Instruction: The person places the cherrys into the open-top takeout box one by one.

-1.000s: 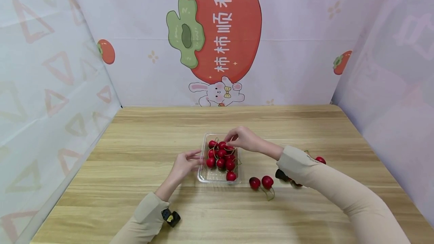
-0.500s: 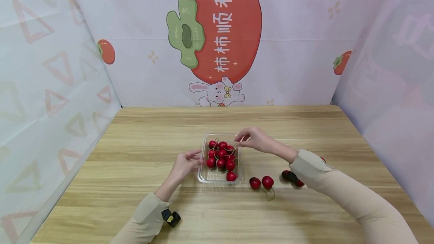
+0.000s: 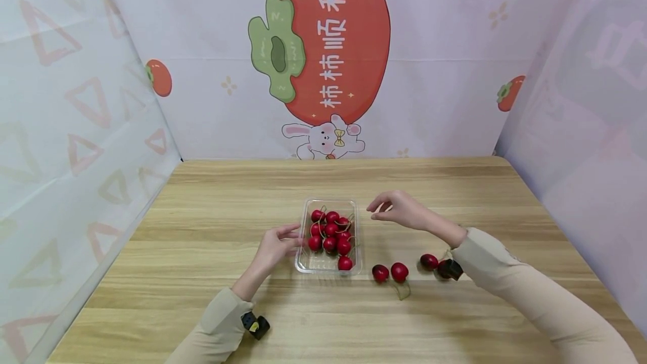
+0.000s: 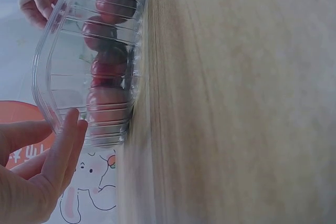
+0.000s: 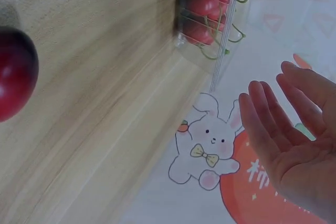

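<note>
Transparent plastic of a box is touched at its left side by the left hand, fingers extended; the right hand, loosely spread, is raised beside the box. Red cherries are contained inside (one is placed at the near right corner), others on the table.

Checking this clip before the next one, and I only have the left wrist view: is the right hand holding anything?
Observer: No, the right wrist view shows the right hand with nothing in its fingers.
Operator: Any cherries outside the box?
Observer: Yes, in the head view at least four cherries lie on the table to the right of the box.
Operator: Stems on the pair nearest the box?
Observer: Yes, the stems point toward the person.
</note>
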`<state>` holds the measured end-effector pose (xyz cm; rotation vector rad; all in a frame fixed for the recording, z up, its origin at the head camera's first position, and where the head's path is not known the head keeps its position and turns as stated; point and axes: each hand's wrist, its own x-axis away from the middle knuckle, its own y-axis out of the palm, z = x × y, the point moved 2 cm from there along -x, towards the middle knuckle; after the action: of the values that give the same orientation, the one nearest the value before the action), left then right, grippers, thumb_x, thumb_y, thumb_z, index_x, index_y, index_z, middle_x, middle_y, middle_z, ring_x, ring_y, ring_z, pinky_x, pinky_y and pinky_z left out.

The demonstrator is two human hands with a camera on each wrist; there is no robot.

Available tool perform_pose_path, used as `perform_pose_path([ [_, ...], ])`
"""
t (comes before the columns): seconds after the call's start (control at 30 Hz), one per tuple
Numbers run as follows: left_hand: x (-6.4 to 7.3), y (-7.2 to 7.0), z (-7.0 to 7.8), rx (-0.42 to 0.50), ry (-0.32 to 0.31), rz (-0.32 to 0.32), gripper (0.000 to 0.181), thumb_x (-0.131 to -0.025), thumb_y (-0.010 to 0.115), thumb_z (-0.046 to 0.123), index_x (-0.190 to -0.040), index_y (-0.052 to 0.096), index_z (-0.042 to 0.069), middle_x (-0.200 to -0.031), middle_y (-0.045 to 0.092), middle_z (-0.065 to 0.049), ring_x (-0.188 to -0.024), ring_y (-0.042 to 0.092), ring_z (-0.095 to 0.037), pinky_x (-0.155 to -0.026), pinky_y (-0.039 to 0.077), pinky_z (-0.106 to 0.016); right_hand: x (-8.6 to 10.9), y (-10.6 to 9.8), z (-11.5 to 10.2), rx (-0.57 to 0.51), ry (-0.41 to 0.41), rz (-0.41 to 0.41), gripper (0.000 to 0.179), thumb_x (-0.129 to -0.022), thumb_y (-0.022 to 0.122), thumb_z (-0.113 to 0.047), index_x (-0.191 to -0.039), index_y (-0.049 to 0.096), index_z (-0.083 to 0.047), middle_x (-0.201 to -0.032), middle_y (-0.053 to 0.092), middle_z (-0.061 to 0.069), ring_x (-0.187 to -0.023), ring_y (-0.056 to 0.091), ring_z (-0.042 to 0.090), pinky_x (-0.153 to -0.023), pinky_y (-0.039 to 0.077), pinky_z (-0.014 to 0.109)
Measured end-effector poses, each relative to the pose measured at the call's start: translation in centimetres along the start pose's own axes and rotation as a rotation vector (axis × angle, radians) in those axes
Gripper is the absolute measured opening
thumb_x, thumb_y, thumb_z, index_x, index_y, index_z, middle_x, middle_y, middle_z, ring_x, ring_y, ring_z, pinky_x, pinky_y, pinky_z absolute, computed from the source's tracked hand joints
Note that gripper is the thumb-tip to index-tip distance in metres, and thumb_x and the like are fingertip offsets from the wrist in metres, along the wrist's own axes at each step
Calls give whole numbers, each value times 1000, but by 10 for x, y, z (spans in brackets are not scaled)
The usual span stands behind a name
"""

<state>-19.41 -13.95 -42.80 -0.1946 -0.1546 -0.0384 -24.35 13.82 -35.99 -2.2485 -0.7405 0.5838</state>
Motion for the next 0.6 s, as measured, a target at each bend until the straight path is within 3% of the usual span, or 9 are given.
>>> perform_pose_path([
  [0.23,-1,0,-1,-4,3,-8,37,-78,59,-7,-115,54,-7,-98,61,-25,-84,62,-33,-70,56,-35,14,-7,8,8,94,-10,14,-79,64,-5,-91,66,2,-89,65,14,-75,61,19,-59,53,21],
  [0.6,-2,1,-2,10,8,1,36,-78,59,-8,-114,53,-9,-97,60,-27,-81,63,-34,-67,57,-35,41,-18,21,7,156,-15,16,-81,63,-6,-94,65,3,-91,64,13,-76,60,19,-61,52,21],
])
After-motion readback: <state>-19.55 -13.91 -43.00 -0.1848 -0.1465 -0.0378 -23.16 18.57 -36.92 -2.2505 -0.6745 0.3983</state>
